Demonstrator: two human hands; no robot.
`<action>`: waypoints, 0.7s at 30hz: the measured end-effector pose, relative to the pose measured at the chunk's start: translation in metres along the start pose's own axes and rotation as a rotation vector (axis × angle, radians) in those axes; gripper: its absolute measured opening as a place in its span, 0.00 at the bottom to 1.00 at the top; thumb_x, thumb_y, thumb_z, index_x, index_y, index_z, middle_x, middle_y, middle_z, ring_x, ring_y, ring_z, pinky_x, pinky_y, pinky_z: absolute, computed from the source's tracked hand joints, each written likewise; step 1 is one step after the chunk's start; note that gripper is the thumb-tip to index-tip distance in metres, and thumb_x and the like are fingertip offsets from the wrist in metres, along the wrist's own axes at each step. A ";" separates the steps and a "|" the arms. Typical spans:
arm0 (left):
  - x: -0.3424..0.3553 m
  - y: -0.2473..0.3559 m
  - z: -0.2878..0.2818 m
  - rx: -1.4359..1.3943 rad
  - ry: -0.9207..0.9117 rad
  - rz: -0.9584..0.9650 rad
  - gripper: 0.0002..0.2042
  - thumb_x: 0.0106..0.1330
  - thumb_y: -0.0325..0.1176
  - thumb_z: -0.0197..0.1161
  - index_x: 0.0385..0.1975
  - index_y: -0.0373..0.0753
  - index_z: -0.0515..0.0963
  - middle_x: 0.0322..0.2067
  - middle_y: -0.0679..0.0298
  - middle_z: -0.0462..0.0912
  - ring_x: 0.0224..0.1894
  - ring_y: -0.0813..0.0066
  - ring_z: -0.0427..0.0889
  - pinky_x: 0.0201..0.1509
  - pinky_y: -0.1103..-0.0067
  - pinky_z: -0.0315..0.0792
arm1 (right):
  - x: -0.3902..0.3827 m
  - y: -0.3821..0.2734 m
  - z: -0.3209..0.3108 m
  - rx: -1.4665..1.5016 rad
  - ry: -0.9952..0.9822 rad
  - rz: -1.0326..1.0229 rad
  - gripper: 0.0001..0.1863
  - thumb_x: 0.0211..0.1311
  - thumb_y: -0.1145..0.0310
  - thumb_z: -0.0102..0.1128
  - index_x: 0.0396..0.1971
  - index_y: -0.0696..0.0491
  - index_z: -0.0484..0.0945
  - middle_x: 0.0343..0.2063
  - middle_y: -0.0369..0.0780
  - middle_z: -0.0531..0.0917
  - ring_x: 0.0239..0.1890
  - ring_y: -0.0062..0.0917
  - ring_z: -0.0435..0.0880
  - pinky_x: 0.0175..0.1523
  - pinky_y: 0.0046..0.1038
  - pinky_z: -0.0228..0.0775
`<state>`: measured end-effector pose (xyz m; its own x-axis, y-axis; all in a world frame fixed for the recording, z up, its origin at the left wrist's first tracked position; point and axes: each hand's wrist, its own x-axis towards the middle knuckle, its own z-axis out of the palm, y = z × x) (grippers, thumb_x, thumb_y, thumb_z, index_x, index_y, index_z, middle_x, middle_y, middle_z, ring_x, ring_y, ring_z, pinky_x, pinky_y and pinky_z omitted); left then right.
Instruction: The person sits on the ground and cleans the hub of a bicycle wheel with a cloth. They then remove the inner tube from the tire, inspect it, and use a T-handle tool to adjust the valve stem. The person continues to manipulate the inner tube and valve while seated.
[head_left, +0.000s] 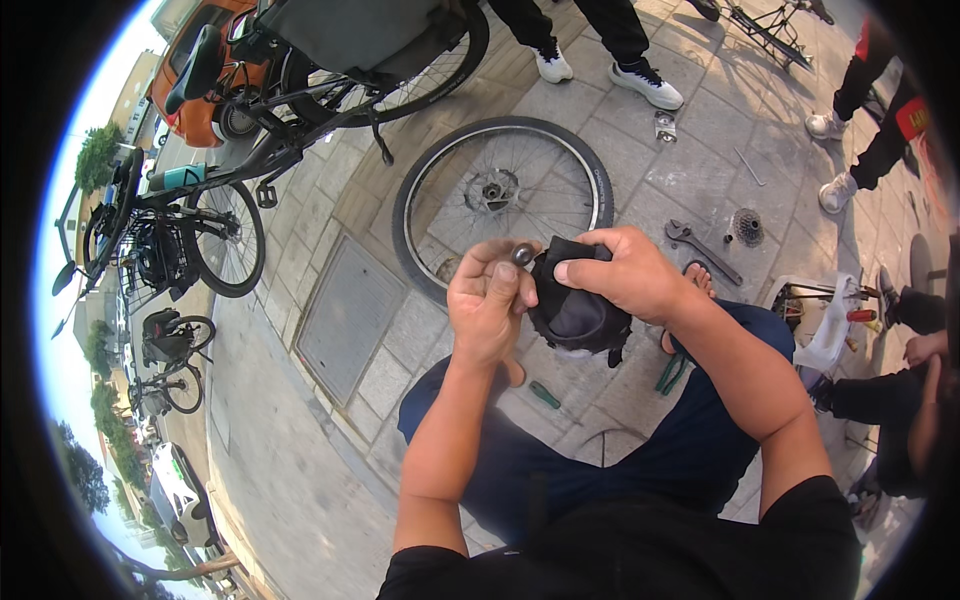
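Pinched between the thumb and fingers of my left hand [486, 300] is a small round metal part [522, 255], dark and shiny, with what looks like a hole in its end. I cannot make out its exact kind. My right hand [628, 270] grips a bunched black cloth [585, 318], which hangs down below the fingers. The cloth's upper edge is beside the metal part, near my left fingertips. Just beyond both hands, a bicycle wheel [402, 215] with a black tyre lies flat on the paving.
Right of the wheel lie an adjustable wrench [704, 252], a cassette sprocket [746, 227], a hex key [750, 167] and a small metal bracket [665, 126]. Green-handled pliers [672, 373] and a green-handled tool [545, 394] lie near my feet. A bicycle [270, 150] stands left; people stand around.
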<state>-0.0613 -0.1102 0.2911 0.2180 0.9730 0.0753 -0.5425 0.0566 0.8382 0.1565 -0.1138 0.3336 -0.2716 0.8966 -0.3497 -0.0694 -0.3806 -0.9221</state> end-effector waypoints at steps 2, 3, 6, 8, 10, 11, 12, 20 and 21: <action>0.000 0.001 -0.001 0.017 0.006 -0.008 0.14 0.78 0.31 0.64 0.56 0.32 0.76 0.54 0.49 0.86 0.31 0.80 0.81 0.31 0.86 0.70 | -0.001 -0.001 0.002 -0.013 0.005 -0.045 0.19 0.64 0.65 0.70 0.45 0.66 0.85 0.32 0.39 0.88 0.32 0.17 0.85 0.38 0.21 0.79; 0.000 0.001 -0.001 0.016 0.000 -0.008 0.14 0.78 0.30 0.64 0.57 0.32 0.76 0.54 0.49 0.85 0.31 0.80 0.81 0.31 0.86 0.71 | -0.001 -0.002 0.003 -0.012 0.005 -0.073 0.18 0.64 0.65 0.69 0.46 0.65 0.85 0.32 0.38 0.88 0.32 0.17 0.85 0.38 0.21 0.79; 0.000 0.003 0.000 0.065 0.012 -0.011 0.15 0.77 0.30 0.64 0.58 0.31 0.76 0.54 0.50 0.85 0.30 0.80 0.80 0.31 0.85 0.71 | -0.002 -0.003 0.008 0.009 0.053 -0.194 0.17 0.66 0.66 0.68 0.47 0.65 0.85 0.32 0.37 0.88 0.33 0.16 0.85 0.39 0.22 0.79; 0.000 0.003 0.001 0.090 0.019 0.002 0.15 0.78 0.30 0.63 0.59 0.31 0.76 0.54 0.51 0.86 0.31 0.81 0.80 0.31 0.86 0.71 | -0.004 -0.003 0.010 -0.007 0.108 -0.253 0.16 0.66 0.67 0.68 0.47 0.64 0.85 0.33 0.37 0.88 0.34 0.16 0.85 0.40 0.22 0.79; -0.001 0.003 0.003 0.113 0.029 0.003 0.16 0.78 0.30 0.63 0.59 0.30 0.76 0.53 0.52 0.86 0.30 0.82 0.79 0.31 0.86 0.71 | -0.007 -0.002 0.012 -0.049 0.167 -0.305 0.15 0.67 0.68 0.68 0.46 0.64 0.85 0.35 0.37 0.88 0.36 0.16 0.85 0.41 0.22 0.79; -0.001 0.003 0.003 0.124 0.033 -0.001 0.16 0.78 0.31 0.63 0.59 0.30 0.77 0.52 0.53 0.86 0.30 0.82 0.79 0.30 0.86 0.71 | -0.007 -0.002 0.014 -0.064 0.181 -0.309 0.15 0.67 0.68 0.68 0.47 0.64 0.85 0.36 0.38 0.88 0.37 0.16 0.85 0.43 0.22 0.79; -0.001 0.002 0.004 0.135 0.034 -0.009 0.16 0.78 0.31 0.63 0.60 0.30 0.77 0.52 0.54 0.86 0.30 0.82 0.79 0.30 0.86 0.70 | -0.007 -0.001 0.016 -0.071 0.192 -0.337 0.14 0.67 0.69 0.68 0.47 0.63 0.85 0.37 0.38 0.89 0.38 0.17 0.86 0.44 0.22 0.79; -0.004 0.001 0.005 0.360 0.038 0.005 0.14 0.77 0.29 0.63 0.57 0.28 0.80 0.48 0.57 0.86 0.32 0.81 0.82 0.30 0.86 0.71 | -0.004 0.005 0.021 -0.190 0.203 -0.455 0.13 0.66 0.72 0.67 0.47 0.61 0.85 0.38 0.43 0.88 0.40 0.23 0.87 0.46 0.27 0.78; -0.005 0.000 0.005 0.384 0.045 0.014 0.14 0.77 0.28 0.63 0.57 0.27 0.80 0.48 0.57 0.86 0.33 0.81 0.83 0.30 0.86 0.72 | -0.004 0.005 0.021 -0.214 0.199 -0.477 0.12 0.66 0.72 0.67 0.46 0.61 0.85 0.37 0.43 0.88 0.39 0.24 0.87 0.45 0.27 0.78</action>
<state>-0.0580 -0.1160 0.2937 0.1724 0.9824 0.0713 -0.1998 -0.0360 0.9792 0.1375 -0.1236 0.3339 -0.0695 0.9916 0.1091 0.0618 0.1134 -0.9916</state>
